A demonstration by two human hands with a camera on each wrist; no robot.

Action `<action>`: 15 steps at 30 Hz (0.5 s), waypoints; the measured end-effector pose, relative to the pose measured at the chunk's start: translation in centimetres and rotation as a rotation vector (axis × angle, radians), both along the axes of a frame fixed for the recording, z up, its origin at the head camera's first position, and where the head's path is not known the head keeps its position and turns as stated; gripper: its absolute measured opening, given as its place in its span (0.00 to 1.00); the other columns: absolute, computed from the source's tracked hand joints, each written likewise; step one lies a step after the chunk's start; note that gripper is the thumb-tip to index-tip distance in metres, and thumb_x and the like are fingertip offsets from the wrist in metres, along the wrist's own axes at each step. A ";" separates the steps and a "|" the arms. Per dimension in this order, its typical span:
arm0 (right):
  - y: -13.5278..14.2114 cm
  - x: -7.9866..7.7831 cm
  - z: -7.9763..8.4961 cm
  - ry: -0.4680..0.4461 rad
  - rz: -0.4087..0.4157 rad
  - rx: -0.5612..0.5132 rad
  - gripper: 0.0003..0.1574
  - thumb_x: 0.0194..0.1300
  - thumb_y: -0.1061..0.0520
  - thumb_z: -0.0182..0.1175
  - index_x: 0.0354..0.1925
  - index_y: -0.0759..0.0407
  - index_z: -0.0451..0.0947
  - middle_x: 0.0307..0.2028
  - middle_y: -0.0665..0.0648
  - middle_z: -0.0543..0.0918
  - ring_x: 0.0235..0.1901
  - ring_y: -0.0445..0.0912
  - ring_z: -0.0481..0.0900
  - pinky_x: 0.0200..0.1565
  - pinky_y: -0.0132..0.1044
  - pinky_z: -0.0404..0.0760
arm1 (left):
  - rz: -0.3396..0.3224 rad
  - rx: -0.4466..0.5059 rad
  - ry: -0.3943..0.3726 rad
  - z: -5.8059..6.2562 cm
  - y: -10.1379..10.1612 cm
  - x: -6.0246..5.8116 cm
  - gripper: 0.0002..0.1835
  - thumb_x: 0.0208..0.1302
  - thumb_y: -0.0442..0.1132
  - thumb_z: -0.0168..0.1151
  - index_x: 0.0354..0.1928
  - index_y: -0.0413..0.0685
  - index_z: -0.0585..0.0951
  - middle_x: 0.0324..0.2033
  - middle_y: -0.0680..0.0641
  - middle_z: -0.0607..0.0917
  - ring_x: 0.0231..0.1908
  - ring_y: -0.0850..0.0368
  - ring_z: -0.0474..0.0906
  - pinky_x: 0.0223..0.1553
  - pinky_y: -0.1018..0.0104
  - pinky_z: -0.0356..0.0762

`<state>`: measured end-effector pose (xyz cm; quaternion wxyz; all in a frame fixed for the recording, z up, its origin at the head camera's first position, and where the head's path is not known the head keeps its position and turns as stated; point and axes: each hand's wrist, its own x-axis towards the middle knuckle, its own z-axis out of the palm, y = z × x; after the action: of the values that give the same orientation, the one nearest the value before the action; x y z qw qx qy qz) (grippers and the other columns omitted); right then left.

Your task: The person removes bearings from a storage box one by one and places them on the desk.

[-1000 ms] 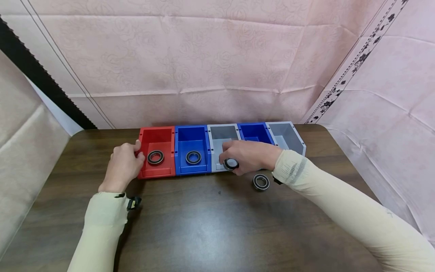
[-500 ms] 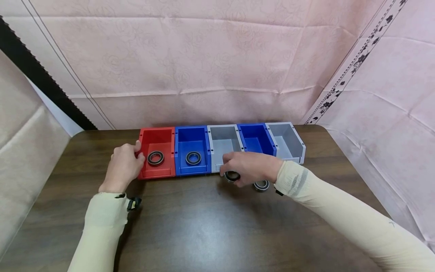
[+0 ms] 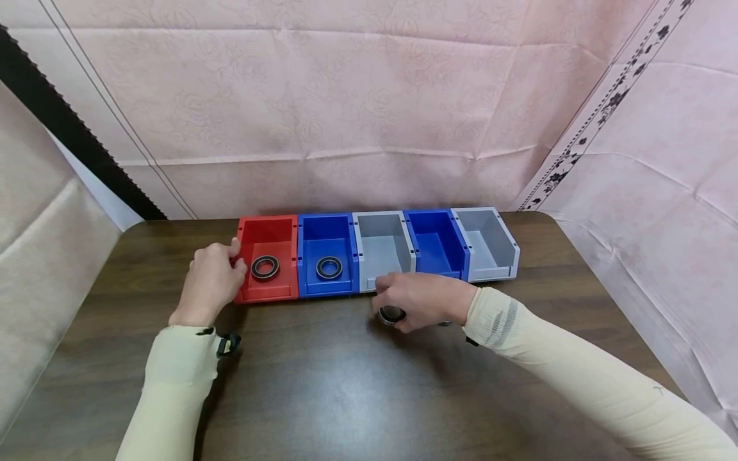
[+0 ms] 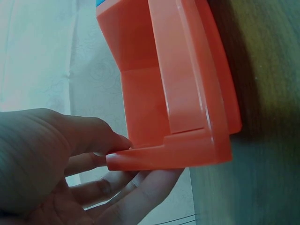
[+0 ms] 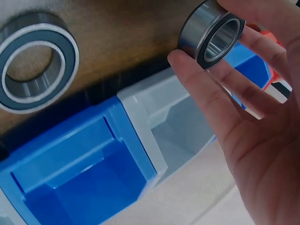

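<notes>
My left hand grips the left wall of the red bin; in the left wrist view the thumb lies on the inner side and the fingers outside. My right hand pinches a ball bearing by its rim between thumb and fingertips, in front of the middle grey bin. A second bearing rests on the table in the right wrist view; in the head view my right hand hides most of it. One bearing sits in the red bin and another in the blue bin beside it.
Another blue bin and a grey bin continue the row to the right, side by side along the back of the brown wooden table. Pinkish patterned cloth hangs behind and at the sides.
My right hand has drawn back from the middle grey bin toward the table's front, with the bearing in its fingers, and now covers most of the loose bearing. My left hand has stayed put.
</notes>
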<state>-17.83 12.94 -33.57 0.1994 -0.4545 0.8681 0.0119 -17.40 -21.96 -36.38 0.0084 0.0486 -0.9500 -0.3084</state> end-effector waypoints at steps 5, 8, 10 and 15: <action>0.2 0.0 -0.9 0.025 0.035 -0.023 0.25 0.60 0.53 0.74 0.57 0.45 0.83 0.52 0.54 0.81 0.45 0.42 0.79 0.50 0.35 0.85 | -0.001 -0.003 0.007 0.0 0.0 0.0 0.28 0.72 0.33 0.57 0.72 0.33 0.68 0.52 0.24 0.81 0.19 0.51 0.74 0.20 0.67 0.76; 0.3 0.0 -1.4 0.029 0.047 -0.042 0.25 0.60 0.53 0.74 0.56 0.45 0.84 0.51 0.53 0.81 0.45 0.42 0.79 0.50 0.34 0.85 | -0.004 -0.005 0.009 -0.1 0.0 0.0 0.28 0.72 0.33 0.57 0.72 0.34 0.67 0.53 0.24 0.80 0.19 0.51 0.74 0.20 0.67 0.75; 0.4 0.0 -1.6 0.030 0.055 -0.055 0.25 0.59 0.53 0.75 0.56 0.45 0.84 0.49 0.53 0.80 0.45 0.41 0.79 0.50 0.33 0.84 | -0.004 -0.005 0.010 -0.1 0.0 0.0 0.28 0.72 0.33 0.57 0.72 0.34 0.67 0.53 0.24 0.80 0.19 0.51 0.74 0.20 0.67 0.75; 0.5 0.1 -2.1 0.039 0.068 -0.066 0.26 0.58 0.53 0.75 0.56 0.45 0.84 0.47 0.52 0.79 0.43 0.41 0.78 0.48 0.32 0.84 | -0.002 -0.004 0.012 0.0 0.0 0.1 0.28 0.72 0.33 0.57 0.71 0.33 0.68 0.50 0.24 0.81 0.19 0.51 0.73 0.20 0.67 0.75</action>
<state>-17.74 13.45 -35.66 0.1666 -0.4899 0.8557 -0.0010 -17.32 -21.95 -36.37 0.0140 0.0460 -0.9506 -0.3067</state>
